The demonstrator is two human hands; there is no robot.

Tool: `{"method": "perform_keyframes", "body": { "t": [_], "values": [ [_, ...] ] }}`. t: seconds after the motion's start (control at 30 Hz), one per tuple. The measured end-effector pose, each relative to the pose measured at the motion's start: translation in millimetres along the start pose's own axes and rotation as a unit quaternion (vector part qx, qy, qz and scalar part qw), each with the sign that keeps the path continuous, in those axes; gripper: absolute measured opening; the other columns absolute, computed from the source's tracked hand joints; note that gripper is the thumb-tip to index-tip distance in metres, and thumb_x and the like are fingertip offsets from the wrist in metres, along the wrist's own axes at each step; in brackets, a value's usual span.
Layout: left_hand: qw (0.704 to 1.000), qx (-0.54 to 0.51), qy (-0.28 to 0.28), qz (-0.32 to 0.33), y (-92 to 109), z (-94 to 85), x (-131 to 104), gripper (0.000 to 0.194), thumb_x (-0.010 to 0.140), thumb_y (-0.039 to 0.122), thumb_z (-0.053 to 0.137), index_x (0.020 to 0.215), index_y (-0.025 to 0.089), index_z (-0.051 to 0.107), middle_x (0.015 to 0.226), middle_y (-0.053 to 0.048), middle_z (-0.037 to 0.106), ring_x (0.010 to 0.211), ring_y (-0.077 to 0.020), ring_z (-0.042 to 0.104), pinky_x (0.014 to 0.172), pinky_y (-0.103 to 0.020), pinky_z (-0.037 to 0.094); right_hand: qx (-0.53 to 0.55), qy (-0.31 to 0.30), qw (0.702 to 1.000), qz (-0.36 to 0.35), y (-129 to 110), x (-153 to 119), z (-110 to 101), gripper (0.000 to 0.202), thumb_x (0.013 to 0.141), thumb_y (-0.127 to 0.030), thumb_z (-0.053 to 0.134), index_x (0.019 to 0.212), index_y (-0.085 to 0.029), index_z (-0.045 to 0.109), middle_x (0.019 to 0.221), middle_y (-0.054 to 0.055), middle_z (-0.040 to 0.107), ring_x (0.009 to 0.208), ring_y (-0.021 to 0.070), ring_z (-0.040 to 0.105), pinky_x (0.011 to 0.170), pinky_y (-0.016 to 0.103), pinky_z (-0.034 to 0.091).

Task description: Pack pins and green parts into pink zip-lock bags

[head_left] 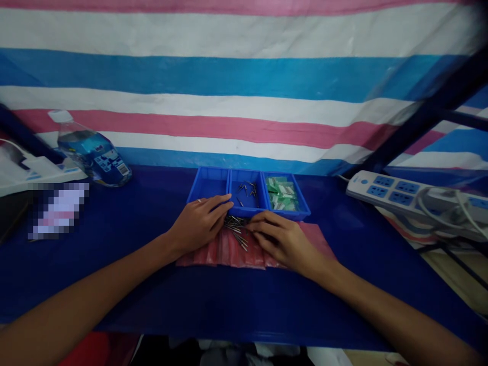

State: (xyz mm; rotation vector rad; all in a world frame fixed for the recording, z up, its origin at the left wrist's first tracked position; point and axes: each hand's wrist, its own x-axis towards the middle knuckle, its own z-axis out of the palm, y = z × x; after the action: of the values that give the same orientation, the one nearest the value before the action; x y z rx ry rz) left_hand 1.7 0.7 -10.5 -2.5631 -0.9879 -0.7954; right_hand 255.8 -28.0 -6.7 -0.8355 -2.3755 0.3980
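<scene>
A heap of thin metal pins (237,235), dark at one end and silver at the other, lies on a row of pinkish-red plastic bags (244,260). At the heap's left side rests my left hand (203,223), palm down with its fingers stretched out and a ring on one of them. My right hand (284,238) is at the right side, fingers bent together at the heap's edge; whatever is between the fingertips is hidden. Just behind both hands sits a blue three-part tray (303,206). Its middle part has several loose pins (251,189); small green-and-clear packets (282,193) fill the right part.
On the blue table (160,300), a plastic bottle (95,152) leans at the back left, near a white power strip (57,175) and a pixelated flat object (59,211). Another power strip (404,195) with cables is on the right. A striped sheet (236,76) hangs behind.
</scene>
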Motion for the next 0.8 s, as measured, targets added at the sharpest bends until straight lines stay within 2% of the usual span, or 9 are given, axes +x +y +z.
{"method": "perform_keyframes", "body": {
  "t": [0.17, 0.23, 0.3, 0.37, 0.43, 0.53, 0.63, 0.8],
  "values": [
    [1.000, 0.003, 0.002, 0.002, 0, 0.5, 0, 0.028, 0.098, 0.018, 0.049, 0.122, 0.019, 0.061, 0.132, -0.006, 0.063, 0.102, -0.0188, 0.069, 0.081, -0.035, 0.059, 0.120, 0.079, 0.980, 0.136, -9, 6, -13, 0.012, 0.087, -0.016, 0.065, 0.090, -0.021, 0.076, 0.096, 0.005, 0.073, 0.089, 0.0181, 0.068, 0.085, 0.038, 0.056],
    [1.000, 0.003, 0.000, 0.004, 0, 0.5, 0, 0.027, 0.098, 0.019, 0.049, 0.122, 0.019, 0.061, 0.132, -0.006, 0.063, 0.103, -0.0192, 0.069, 0.082, -0.036, 0.059, 0.186, 0.121, 0.958, 0.182, -11, 8, -17, 0.013, 0.088, -0.022, 0.066, 0.094, -0.023, 0.077, 0.101, 0.006, 0.073, 0.097, 0.0194, 0.069, 0.087, 0.039, 0.057],
    [1.000, 0.007, 0.002, 0.003, 0, 0.3, 0, 0.027, 0.097, 0.018, 0.049, 0.122, 0.018, 0.061, 0.132, -0.006, 0.063, 0.102, -0.0193, 0.069, 0.082, -0.036, 0.059, 0.251, 0.152, 0.936, 0.195, -14, 10, -18, 0.021, 0.090, -0.024, 0.064, 0.108, -0.024, 0.074, 0.118, 0.007, 0.070, 0.111, 0.0206, 0.066, 0.093, 0.039, 0.057],
    [1.000, 0.011, 0.003, 0.002, 0, 0.2, 0, 0.027, 0.097, 0.018, 0.049, 0.122, 0.019, 0.062, 0.132, -0.006, 0.063, 0.101, -0.0193, 0.070, 0.081, -0.036, 0.059, 0.270, 0.162, 0.933, 0.174, -15, 10, -18, 0.032, 0.092, -0.022, 0.061, 0.123, -0.027, 0.068, 0.134, 0.006, 0.063, 0.124, 0.0207, 0.059, 0.101, 0.041, 0.053],
    [1.000, 0.009, 0.003, 0.002, 0, 0.2, 0, 0.027, 0.097, 0.018, 0.049, 0.122, 0.019, 0.061, 0.132, -0.006, 0.064, 0.100, -0.0193, 0.070, 0.079, -0.036, 0.059, 0.209, 0.146, 0.959, 0.124, -16, 8, -16, 0.035, 0.092, -0.017, 0.059, 0.125, -0.027, 0.066, 0.135, 0.006, 0.062, 0.125, 0.0198, 0.058, 0.105, 0.042, 0.050],
    [1.000, -0.001, 0.004, 0.002, 0, 0.3, 0, 0.027, 0.097, 0.018, 0.049, 0.122, 0.019, 0.062, 0.132, -0.006, 0.064, 0.102, -0.0194, 0.070, 0.081, -0.036, 0.059, 0.059, 0.043, 0.997, 0.021, -15, 4, -10, 0.031, 0.095, -0.014, 0.052, 0.121, -0.021, 0.069, 0.126, 0.009, 0.067, 0.118, 0.0194, 0.062, 0.101, 0.040, 0.052],
    [1.000, -0.003, 0.004, 0.000, 0, 0.1, 0, 0.027, 0.097, 0.018, 0.049, 0.120, 0.018, 0.062, 0.132, -0.006, 0.063, 0.102, -0.0191, 0.069, 0.083, -0.036, 0.059, -0.022, -0.049, 0.998, -0.041, -13, 2, -1, 0.032, 0.099, -0.015, 0.047, 0.123, -0.017, 0.067, 0.124, 0.011, 0.067, 0.115, 0.0209, 0.061, 0.097, 0.039, 0.054],
    [1.000, -0.003, -0.002, -0.001, 0, -0.4, 1, 0.027, 0.098, 0.019, 0.048, 0.121, 0.019, 0.062, 0.132, -0.006, 0.063, 0.101, -0.0185, 0.070, 0.083, -0.036, 0.059, -0.062, -0.061, 0.994, -0.069, -11, 5, 3, 0.028, 0.101, -0.021, 0.044, 0.107, -0.014, 0.071, 0.102, 0.009, 0.070, 0.096, 0.0182, 0.062, 0.084, 0.034, 0.056]
  ]
}}
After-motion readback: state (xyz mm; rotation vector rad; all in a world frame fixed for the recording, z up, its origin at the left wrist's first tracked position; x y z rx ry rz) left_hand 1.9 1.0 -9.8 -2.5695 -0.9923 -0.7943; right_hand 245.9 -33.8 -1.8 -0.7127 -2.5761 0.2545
